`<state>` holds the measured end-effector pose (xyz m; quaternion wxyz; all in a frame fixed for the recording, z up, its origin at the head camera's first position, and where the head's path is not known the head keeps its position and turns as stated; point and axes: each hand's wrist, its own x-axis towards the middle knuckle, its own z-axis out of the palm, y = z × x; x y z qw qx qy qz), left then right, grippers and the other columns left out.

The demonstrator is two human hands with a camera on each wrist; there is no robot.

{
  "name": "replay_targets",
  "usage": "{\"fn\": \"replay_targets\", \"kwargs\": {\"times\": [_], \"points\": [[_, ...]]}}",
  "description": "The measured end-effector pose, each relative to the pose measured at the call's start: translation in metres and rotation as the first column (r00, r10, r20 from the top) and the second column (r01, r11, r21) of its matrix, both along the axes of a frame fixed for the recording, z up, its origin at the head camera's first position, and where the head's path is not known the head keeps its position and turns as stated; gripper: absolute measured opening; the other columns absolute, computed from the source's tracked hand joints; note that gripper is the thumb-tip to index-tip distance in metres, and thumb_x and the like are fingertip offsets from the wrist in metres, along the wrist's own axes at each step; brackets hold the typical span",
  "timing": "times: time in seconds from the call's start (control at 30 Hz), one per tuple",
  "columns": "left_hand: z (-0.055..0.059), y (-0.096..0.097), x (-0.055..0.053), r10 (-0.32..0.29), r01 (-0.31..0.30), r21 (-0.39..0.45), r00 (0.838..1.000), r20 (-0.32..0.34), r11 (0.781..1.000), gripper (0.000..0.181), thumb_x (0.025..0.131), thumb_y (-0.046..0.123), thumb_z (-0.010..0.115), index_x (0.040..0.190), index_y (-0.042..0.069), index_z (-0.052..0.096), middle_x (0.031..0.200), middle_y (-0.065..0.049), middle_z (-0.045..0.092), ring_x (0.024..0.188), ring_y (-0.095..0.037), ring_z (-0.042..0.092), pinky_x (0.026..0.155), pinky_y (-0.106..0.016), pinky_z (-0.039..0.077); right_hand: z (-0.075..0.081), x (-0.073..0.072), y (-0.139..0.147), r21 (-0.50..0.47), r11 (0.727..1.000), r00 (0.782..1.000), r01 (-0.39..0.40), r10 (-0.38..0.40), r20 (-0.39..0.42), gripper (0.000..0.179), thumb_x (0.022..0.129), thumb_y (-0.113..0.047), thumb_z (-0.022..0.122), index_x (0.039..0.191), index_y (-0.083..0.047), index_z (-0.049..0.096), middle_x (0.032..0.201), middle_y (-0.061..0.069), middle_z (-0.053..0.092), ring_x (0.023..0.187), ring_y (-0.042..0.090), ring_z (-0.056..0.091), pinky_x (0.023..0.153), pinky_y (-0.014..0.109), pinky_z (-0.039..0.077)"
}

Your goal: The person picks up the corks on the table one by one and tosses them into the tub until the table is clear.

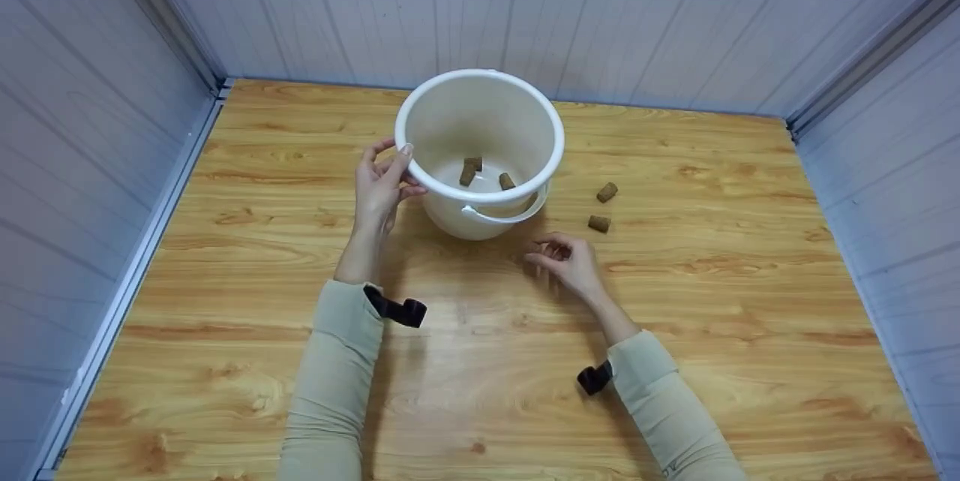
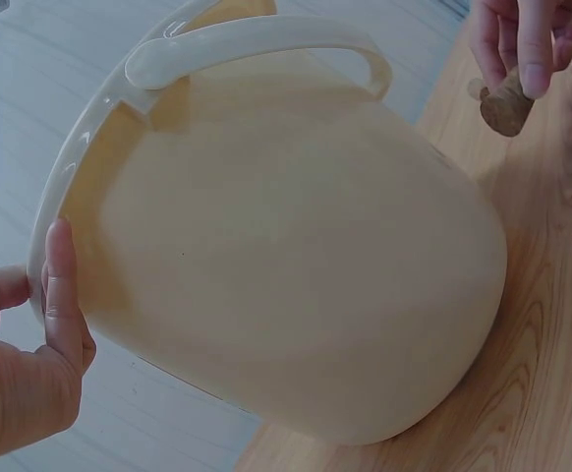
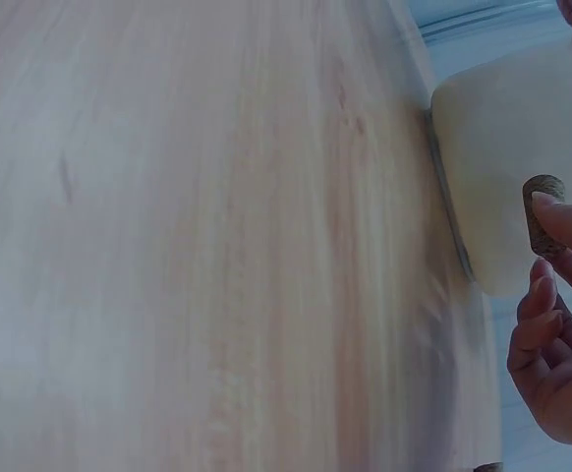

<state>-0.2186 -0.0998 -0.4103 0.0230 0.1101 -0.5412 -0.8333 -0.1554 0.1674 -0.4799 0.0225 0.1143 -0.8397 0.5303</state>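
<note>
A white plastic bucket (image 1: 480,214) stands upright on the wooden tabletop, its handle hanging down at the front. My left hand (image 1: 379,184) grips the bucket's rim on the left side, thumb over the edge and fingers outside; the left wrist view shows this hold close up. Between the thumb and fingers of my right hand (image 1: 566,263) is a brown cork (image 3: 543,218), pinched just off the bucket's front right side, below rim height. Inside the bucket, several corks lie on the bottom, one of them (image 1: 506,181) apart from the others.
Two more corks lie on the table right of the bucket: an upper one (image 1: 607,192) and a lower one (image 1: 598,223). A pale panelled wall (image 1: 480,8) rises behind the bucket, with side walls at left and right.
</note>
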Motion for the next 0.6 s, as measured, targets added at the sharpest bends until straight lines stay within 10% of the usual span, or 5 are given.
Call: {"fn": "replay_targets", "kwargs": {"times": [0.6], "points": [[0.001,-0.001,0.001,-0.003,0.003,-0.019,1.0,0.013,1.0,0.037,0.088,0.012,0.056,0.12,0.002,0.039,0.066,-0.006,0.055,0.049,-0.012,0.053,0.043,-0.023,0.054,0.034,0.016,-0.006,-0.048,0.999,1.0,-0.004,0.004,0.008,0.021,0.071,-0.001,0.072,0.089,0.006,0.065,0.066,0.007,0.054,0.058,0.015,0.046,0.047,0.018,0.04]]}}
